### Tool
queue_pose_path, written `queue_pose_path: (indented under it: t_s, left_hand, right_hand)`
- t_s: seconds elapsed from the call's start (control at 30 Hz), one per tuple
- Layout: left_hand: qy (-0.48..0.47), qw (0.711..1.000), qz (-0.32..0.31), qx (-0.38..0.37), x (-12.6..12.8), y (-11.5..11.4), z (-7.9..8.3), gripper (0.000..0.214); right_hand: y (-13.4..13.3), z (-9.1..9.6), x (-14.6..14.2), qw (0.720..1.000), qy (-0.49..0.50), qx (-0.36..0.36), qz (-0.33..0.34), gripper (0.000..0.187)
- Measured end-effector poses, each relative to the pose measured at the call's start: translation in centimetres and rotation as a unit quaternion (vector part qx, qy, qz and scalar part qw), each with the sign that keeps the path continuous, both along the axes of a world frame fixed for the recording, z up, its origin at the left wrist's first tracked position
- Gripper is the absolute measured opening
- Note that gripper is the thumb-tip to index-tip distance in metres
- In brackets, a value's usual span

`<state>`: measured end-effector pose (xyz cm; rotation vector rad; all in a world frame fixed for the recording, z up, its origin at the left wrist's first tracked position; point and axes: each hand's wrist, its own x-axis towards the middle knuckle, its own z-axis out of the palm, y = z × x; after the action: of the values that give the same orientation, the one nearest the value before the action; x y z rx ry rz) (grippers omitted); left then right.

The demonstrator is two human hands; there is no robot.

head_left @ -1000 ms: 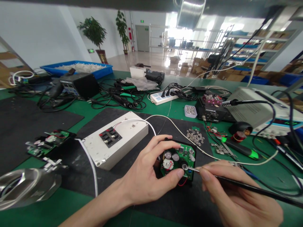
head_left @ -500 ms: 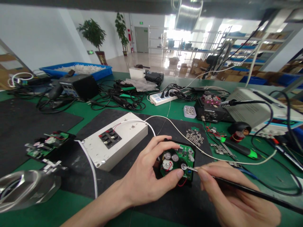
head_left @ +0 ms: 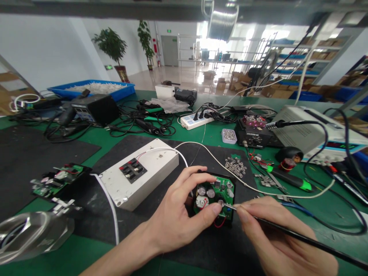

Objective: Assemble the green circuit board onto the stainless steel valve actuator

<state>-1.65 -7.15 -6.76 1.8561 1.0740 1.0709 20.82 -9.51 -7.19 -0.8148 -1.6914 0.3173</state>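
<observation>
My left hand (head_left: 178, 214) is wrapped round a green circuit board (head_left: 222, 188) set in a black housing, fingers over its far-left edge and thumb on its near side. Round silver capacitors and a white round part stand on the board, and a red wire (head_left: 220, 222) loops out at its near edge. My right hand (head_left: 284, 234) pinches a slim black tool with a bright metal tip (head_left: 290, 230); its exact kind is unclear. That tip reaches a small round silver part (head_left: 220, 203) beside my left thumb; whether it touches is hard to see.
Left of my hands lie a pale metal box (head_left: 155, 165) with a black terminal block, another circuit board (head_left: 59, 180) and a steel fitting (head_left: 31, 234). Small metal rings (head_left: 235, 166), a green-black knife (head_left: 293, 178), a soldering station (head_left: 254, 134) and a power supply (head_left: 313, 130) are rightward. A white cable curves behind the board.
The whole view has shifted slightly. The tool tip stays at the round silver part, with my left thumb now slightly nearer it; both grips look the same.
</observation>
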Motion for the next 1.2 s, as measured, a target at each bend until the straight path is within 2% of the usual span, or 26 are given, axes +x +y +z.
queue_pose_path:
  t_s: [0.43, 0.63, 0.73, 0.8, 0.87, 0.97, 1.1, 1.2]
  left_hand:
    - [-0.002, 1.0, 0.008, 0.008, 0.1, 0.0, 0.2, 0.038]
    - [0.001, 1.0, 0.016, 0.005, 0.3, 0.0, 0.5, 0.034]
    - [-0.003, 1.0, 0.02, -0.008, 0.4, -0.2, 0.6, 0.032]
    - [-0.008, 1.0, 0.023, -0.014, 0.5, -0.3, 0.7, 0.031]
    - [-0.011, 0.999, 0.028, -0.019, 0.6, -0.3, 0.8, 0.03]
    - [-0.005, 0.999, 0.026, -0.036, 0.9, 0.6, 1.5, 0.029]
    - [0.065, 0.995, 0.018, -0.076, 1.4, 3.0, 3.7, 0.032]
    - [0.116, 0.989, -0.007, -0.087, 1.2, 4.4, 5.6, 0.032]
  right_hand:
    - [0.1, 0.1, 0.0, 1.0, -0.011, -0.005, 0.002, 0.032]
    - [-0.1, 0.3, -0.1, 0.999, -0.028, 0.008, 0.025, 0.032]
    - [-0.5, -0.1, -0.2, 0.999, 0.001, -0.012, -0.038, 0.022]
    - [-0.6, -0.1, -0.3, 0.99, 0.081, -0.047, -0.103, 0.011]
    - [-0.4, 0.0, -0.3, 0.972, 0.183, -0.083, -0.126, 0.002]
    - [0.7, -0.1, -0.1, 0.958, 0.254, -0.106, -0.084, 0.013]
    - [2.3, -0.9, 0.3, 0.964, 0.219, -0.152, -0.005, 0.012]
    - [3.0, -1.5, 0.8, 0.958, 0.217, -0.184, 0.026, 0.018]
